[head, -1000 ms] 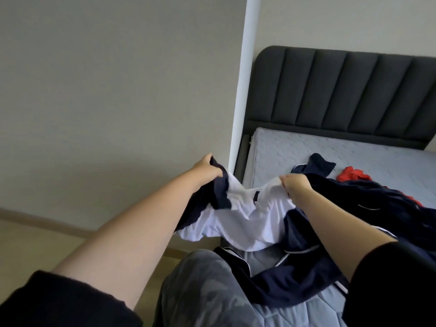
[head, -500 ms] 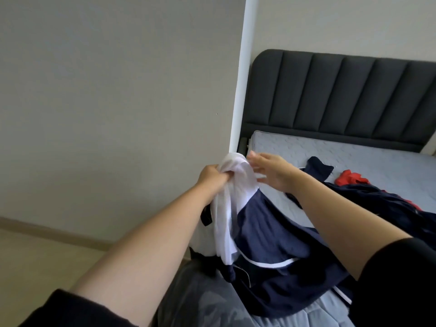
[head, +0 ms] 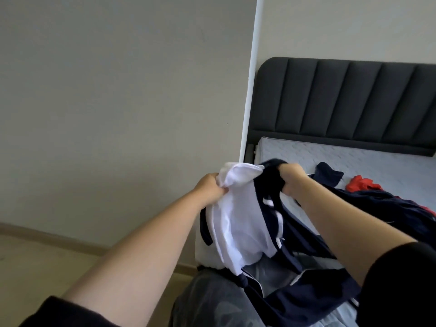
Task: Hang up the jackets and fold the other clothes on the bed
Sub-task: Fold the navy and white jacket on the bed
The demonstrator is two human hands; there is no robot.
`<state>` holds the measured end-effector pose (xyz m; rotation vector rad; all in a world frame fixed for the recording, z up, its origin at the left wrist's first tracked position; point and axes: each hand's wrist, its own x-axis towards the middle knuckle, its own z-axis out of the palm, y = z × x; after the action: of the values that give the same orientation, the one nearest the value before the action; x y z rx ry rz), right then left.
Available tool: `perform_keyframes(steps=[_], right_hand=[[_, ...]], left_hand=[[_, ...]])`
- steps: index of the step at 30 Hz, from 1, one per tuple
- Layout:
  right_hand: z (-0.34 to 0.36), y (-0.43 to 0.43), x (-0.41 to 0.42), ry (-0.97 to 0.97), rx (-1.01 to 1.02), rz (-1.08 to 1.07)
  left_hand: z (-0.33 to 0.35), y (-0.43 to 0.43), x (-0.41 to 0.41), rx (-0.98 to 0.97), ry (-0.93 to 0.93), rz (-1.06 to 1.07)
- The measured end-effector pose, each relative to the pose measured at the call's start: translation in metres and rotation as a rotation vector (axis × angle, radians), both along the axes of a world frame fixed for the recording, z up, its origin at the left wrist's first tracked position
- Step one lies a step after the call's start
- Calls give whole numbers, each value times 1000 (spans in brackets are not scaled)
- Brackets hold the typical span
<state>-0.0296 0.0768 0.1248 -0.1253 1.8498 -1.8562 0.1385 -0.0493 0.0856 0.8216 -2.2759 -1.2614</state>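
I hold a navy jacket with a white lining (head: 238, 223) up over the near left corner of the bed (head: 330, 159). My left hand (head: 208, 188) grips a bunch of the white lining at the top. My right hand (head: 291, 179) grips a fold of the navy outer fabric beside it. The rest of the jacket trails down and right across the mattress under my right arm. A red garment (head: 361, 184) lies further back on the mattress, with a dark navy piece (head: 329, 173) next to it.
A white vertical pole (head: 250, 79) stands just behind the jacket at the bed's left side. The dark padded headboard (head: 342, 102) runs along the back. A grey camouflage garment (head: 212, 300) lies at the bottom centre. Bare wall and wooden floor (head: 47, 267) fill the left.
My right hand moved from beside the white lining to the navy fabric and closed on it. My two hands have drawn slightly apart, spreading the jacket's top.
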Motion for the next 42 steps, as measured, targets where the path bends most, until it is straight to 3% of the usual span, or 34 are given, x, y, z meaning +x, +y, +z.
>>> perform_keyframes(steps=[6, 10, 14, 16, 18, 20, 22, 25, 30, 34, 36, 38, 40, 42], right_hand=[[90, -62, 79, 72, -267, 213], [123, -102, 135, 110, -358, 361], [131, -132, 165, 259, -409, 455], [124, -140, 164, 608, -235, 469], [117, -146, 160, 1005, 75, 421], [110, -151, 160, 1221, 370, 376], [104, -154, 168, 1307, 618, 353], [95, -163, 188, 1179, 664, 478], [104, -170, 254, 359, -16, 738], [110, -167, 295, 313, -278, 989], [104, -168, 307, 506, -313, 1111], [97, -174, 311, 926, -164, 1163], [91, -183, 307, 1351, 174, 1095], [87, -187, 302, 1619, 579, 1006]], left_hand=[[14, -7, 32, 157, 121, -275], [36, -19, 57, 232, 342, -14], [60, -42, 99, 297, 361, 156], [69, -48, 124, 354, 325, 145], [78, -54, 146, 388, 340, 166], [87, -59, 166, 334, 344, 256], [97, -68, 184, 255, 338, 415], [114, -82, 212, 263, 400, 645], [137, -94, 254, 346, 639, 857], [152, -99, 280, 294, 657, 927], [160, -100, 292, 248, 612, 955], [167, -103, 302, 215, 590, 935], [173, -104, 311, 197, 569, 907], [179, -102, 318, 190, 528, 863]])
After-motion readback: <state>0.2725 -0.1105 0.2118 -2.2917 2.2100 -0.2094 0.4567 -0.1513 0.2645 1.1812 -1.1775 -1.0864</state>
